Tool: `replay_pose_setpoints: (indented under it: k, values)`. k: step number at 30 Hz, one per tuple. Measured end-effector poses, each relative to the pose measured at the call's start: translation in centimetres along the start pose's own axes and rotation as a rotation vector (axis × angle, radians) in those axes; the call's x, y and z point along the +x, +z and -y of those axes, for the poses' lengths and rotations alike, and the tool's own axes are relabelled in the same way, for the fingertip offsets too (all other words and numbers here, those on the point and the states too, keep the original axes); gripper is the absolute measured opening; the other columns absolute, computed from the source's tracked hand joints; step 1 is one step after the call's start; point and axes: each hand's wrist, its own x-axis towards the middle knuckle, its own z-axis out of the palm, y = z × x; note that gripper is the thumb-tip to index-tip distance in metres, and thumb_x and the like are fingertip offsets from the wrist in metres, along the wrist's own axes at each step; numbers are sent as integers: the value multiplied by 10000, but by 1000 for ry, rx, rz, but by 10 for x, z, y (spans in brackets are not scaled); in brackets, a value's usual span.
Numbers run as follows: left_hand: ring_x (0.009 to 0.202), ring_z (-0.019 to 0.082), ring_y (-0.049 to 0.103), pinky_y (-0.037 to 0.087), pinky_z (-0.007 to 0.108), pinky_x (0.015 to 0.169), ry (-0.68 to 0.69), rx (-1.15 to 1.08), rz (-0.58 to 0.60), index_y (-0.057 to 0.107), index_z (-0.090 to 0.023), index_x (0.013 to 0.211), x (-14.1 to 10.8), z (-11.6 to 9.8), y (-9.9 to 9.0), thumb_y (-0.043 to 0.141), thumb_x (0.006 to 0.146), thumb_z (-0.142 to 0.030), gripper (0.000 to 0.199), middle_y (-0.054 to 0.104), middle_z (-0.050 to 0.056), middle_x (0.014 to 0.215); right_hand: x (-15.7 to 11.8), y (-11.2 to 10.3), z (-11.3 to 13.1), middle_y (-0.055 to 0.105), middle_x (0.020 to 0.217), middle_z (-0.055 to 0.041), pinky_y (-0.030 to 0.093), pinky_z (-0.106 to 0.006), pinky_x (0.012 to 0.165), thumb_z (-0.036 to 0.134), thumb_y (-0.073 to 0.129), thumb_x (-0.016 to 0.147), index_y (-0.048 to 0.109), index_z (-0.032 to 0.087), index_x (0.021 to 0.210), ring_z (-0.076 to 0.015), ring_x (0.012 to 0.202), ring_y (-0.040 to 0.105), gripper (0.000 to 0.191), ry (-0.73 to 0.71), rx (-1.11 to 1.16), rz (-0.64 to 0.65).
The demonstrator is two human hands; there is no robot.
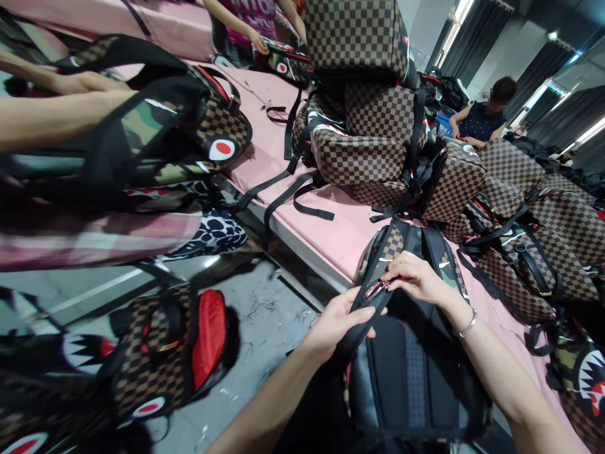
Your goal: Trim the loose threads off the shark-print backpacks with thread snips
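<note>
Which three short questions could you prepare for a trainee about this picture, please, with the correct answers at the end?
1. True or false: the left hand and the right hand both touch the backpack.
2. Which colour is the table cover under the piled bags? A) green B) pink C) yellow
3. Complete: the checked bag at lower left shows a large ____ panel.

Key: 1 true; 2 B; 3 red

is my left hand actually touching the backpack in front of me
Touching. The head view shows the left hand closed around part of the backpack, its thumb pressed flat on the black material.
</note>
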Motion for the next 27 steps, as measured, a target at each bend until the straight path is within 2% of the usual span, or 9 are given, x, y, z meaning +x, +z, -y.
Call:
replay_pose_setpoints:
  k: [3,5,10,12,15,18,21,23,27]
  values:
    - [531,107,590,463,210,501,-14,-10,11,565,-145,1083,1,1,0,688,694,-300,436,679,97,899,-3,3,9,627,810,-50,464,-329,745,326,547,850,644,187,893,-163,786,557,175,21,-15,-37]
    - [562,117,600,471,224,538,-24,-41,21,575,-148,1077,0,3,-2,680,701,-321,427,676,96,909,-10,8,18,631,800,-43,462,-329,738,310,562,841,644,191,866,-165,775,564,146,93,25,-146]
    - [692,183,614,468,255,626,-67,88,-36,681,-125,885,-23,17,-25,611,728,-458,374,681,62,768,-47,38,49,640,814,-32,486,-288,659,303,588,797,626,193,880,-158,720,587,142,547,219,-593]
    - [753,200,610,464,262,672,-80,215,-67,702,-121,824,-39,23,-35,591,738,-472,377,687,61,765,-65,54,64,645,803,-30,489,-274,635,286,596,782,629,187,887,-148,686,588,148,693,282,-644]
    - [923,227,591,447,291,800,-84,282,-83,697,-137,919,-64,29,-43,556,774,-447,371,690,77,916,-88,80,86,657,812,-38,497,-277,652,276,604,772,640,178,873,-152,708,600,145,801,359,-671]
    - [1014,237,571,414,317,887,-53,240,-85,641,-162,1077,-81,33,-40,591,758,-391,396,653,89,1076,-102,99,107,667,808,-42,508,-281,664,279,607,767,639,173,854,-160,727,617,141,848,416,-707]
    - [1032,227,573,401,326,912,-44,203,-88,460,-211,1280,-90,37,-30,689,669,-245,654,639,78,1102,-109,109,125,663,802,-37,512,-268,635,280,607,771,629,175,879,-152,696,618,153,859,399,-709]
    - [1053,213,563,396,315,921,-37,213,-109,377,-230,1321,-93,40,-21,701,645,-185,751,636,68,1090,-113,111,133,655,802,-34,508,-262,613,281,608,775,623,182,899,-149,673,613,160,837,314,-701]
    - [931,165,608,439,267,843,40,282,-196,439,-223,1168,-95,47,-5,678,684,-207,539,641,52,1024,-119,112,142,665,817,-45,506,-263,615,264,606,786,617,191,910,-154,679,618,145,691,65,-687]
